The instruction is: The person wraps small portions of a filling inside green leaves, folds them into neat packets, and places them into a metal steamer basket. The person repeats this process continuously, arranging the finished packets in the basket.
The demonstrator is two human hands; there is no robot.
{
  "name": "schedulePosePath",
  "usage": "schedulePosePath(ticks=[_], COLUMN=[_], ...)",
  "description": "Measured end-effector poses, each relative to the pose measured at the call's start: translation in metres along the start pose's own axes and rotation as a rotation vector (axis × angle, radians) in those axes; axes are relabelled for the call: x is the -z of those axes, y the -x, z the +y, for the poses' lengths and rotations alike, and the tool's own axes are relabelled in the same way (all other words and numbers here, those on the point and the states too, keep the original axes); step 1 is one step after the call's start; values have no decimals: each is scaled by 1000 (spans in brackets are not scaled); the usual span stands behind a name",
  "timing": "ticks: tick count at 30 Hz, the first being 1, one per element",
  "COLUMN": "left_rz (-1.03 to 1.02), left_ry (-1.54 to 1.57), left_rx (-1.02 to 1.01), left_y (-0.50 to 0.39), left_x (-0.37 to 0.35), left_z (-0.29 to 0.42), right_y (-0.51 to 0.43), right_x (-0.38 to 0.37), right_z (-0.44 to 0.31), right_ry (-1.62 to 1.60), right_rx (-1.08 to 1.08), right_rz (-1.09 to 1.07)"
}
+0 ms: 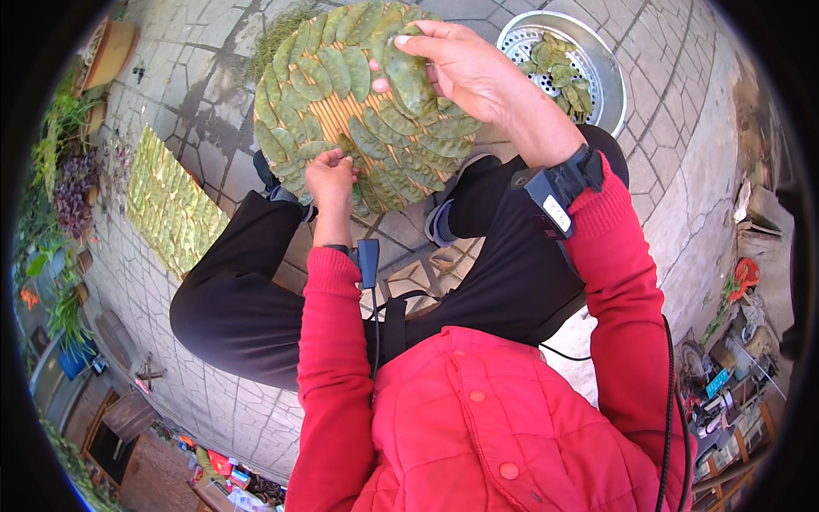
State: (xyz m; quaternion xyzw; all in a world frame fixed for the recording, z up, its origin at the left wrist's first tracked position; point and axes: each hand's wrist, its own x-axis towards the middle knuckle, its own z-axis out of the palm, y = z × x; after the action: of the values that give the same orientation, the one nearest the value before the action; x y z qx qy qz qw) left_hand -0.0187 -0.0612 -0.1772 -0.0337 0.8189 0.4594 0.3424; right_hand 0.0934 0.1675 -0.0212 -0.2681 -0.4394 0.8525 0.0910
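Note:
Flat green bean pods (313, 77) lie in overlapping rings on a round woven tray (334, 114) between my feet, and bare slats show near its middle. My right hand (457, 67) is above the tray's far right part, holding several flat bean pods (404, 77) in a stack between thumb and fingers. At the tray's near left part, my left hand (331, 177) pinches the end of a darker bean pod (347, 146) low over the slats. My left fingers partly hide that pod.
A round metal steamer pan (617, 83) with a perforated bottom holds more pods at the right. Left of my knee lies a flat panel (169, 205) covered with pods. A stringy green heap (278, 38) touches the tray's far side. Potted plants (70, 185) line the left edge.

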Motion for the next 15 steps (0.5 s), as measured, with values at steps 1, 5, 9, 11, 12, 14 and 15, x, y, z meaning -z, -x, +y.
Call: schedulePosePath(ticks=[1,5,9,11,12,14,15], left_rz=[7,14,58,60,63,74,96], left_ry=[-13,-30,-164,-231,-283,-402,-475], left_rx=[7,13,-16,-42,-64,-103,-135], left_y=[-1,0,2,4,5,7,8], left_x=[-1,-3,-5,-6,-5,-5,-4], left_z=[-1,0,3,5,6,9,10], right_y=[0,1,0,-1,-1,-2,-3], right_x=[0,-2,-1,0,2,4,5], right_z=[0,0,0,1,1,2,3], right_ry=[-3,18,14,6,-9,-26,-24], right_rx=[-9,7,-3,-27,-23,-33,-29], right_rz=[-11,13,6,-3,-17,-24,-28])
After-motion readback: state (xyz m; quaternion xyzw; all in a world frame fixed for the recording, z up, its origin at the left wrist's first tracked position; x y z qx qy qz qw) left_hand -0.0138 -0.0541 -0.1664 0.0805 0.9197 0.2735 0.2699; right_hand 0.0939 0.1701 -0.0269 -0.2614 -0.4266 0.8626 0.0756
